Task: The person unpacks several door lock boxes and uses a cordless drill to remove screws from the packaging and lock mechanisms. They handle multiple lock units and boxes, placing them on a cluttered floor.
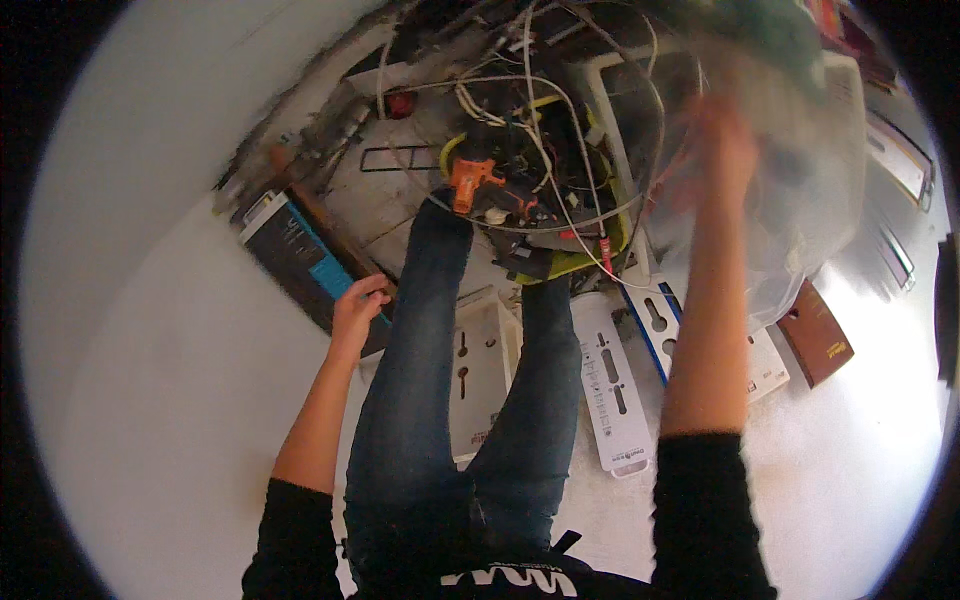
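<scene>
My left hand [356, 312] is beside a long dark box with a blue panel [300, 255], near its lower end. Its fingers are loosely bent and slightly apart, with nothing visible in them. Far to the right, my right hand [724, 150] reaches over a large translucent plastic bin [845, 150]. Motion smears its fingers, so what it may hold is unclear. Between my legs and the wall sits a yellow-green tub [590, 262] full of tools and cables. An orange power tool [470, 184] lies at its left side.
Loose pale cables [535, 80] loop over the tub and toward the bin. White slotted packages [608, 385] lie by my right leg, with a brown box [818, 335] farther right. A pale open box [480, 370] shows between my legs. Clutter lines the far wall.
</scene>
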The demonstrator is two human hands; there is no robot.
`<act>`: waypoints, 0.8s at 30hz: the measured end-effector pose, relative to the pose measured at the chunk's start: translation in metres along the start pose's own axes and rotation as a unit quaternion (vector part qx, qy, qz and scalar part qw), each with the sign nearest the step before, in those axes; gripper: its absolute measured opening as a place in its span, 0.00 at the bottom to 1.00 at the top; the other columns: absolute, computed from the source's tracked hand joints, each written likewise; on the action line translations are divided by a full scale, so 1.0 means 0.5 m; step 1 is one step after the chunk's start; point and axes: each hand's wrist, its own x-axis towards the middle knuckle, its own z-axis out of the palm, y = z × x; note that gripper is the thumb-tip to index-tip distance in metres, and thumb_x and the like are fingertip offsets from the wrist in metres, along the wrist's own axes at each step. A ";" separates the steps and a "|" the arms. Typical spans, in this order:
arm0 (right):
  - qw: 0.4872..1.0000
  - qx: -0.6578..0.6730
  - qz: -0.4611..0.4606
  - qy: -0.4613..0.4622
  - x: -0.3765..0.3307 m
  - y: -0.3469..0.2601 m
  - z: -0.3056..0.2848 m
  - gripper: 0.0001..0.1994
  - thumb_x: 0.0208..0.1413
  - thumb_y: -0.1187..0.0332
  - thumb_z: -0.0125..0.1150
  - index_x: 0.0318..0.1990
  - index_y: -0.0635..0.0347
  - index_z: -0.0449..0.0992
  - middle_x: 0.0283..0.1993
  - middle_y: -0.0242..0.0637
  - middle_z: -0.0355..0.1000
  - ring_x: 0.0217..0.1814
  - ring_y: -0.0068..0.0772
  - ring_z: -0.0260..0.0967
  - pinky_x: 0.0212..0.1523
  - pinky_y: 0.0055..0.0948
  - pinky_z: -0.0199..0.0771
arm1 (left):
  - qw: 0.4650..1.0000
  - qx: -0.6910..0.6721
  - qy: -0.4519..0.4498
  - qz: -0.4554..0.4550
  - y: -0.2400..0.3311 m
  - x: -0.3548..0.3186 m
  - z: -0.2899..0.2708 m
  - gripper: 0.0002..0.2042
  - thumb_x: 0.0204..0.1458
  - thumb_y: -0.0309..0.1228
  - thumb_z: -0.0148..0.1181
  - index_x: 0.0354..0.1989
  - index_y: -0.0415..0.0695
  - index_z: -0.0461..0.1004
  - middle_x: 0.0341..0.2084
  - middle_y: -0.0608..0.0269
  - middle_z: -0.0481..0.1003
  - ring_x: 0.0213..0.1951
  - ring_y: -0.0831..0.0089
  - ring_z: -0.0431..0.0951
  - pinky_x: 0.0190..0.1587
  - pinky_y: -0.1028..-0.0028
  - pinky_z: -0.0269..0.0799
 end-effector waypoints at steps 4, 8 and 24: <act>0.964 0.122 0.236 -0.002 -0.342 -0.033 0.027 0.11 0.52 0.71 0.51 0.42 0.66 0.68 0.39 0.40 0.70 0.38 0.29 0.69 0.35 0.25 0.72 | 0.995 0.089 0.013 0.046 -0.039 0.000 -0.041 0.13 0.50 0.27 0.51 0.44 0.37 0.71 0.38 0.60 0.74 0.41 0.71 0.73 0.42 0.75 0.67; 0.925 0.085 0.352 -0.114 -0.526 -0.026 0.038 0.12 0.53 0.71 0.50 0.44 0.66 0.68 0.40 0.39 0.70 0.39 0.30 0.70 0.39 0.27 0.73 | 0.983 0.142 0.120 0.013 -0.169 -0.028 -0.105 0.13 0.48 0.29 0.52 0.42 0.39 0.72 0.37 0.55 0.74 0.40 0.66 0.74 0.42 0.71 0.67; 0.866 -0.213 0.324 -0.315 -0.687 -0.016 -0.085 0.13 0.54 0.68 0.49 0.44 0.64 0.68 0.40 0.40 0.71 0.39 0.29 0.70 0.39 0.28 0.74 | 0.955 0.008 0.253 -0.157 -0.730 -0.336 0.005 0.12 0.44 0.33 0.52 0.36 0.42 0.75 0.33 0.52 0.75 0.37 0.57 0.74 0.39 0.63 0.68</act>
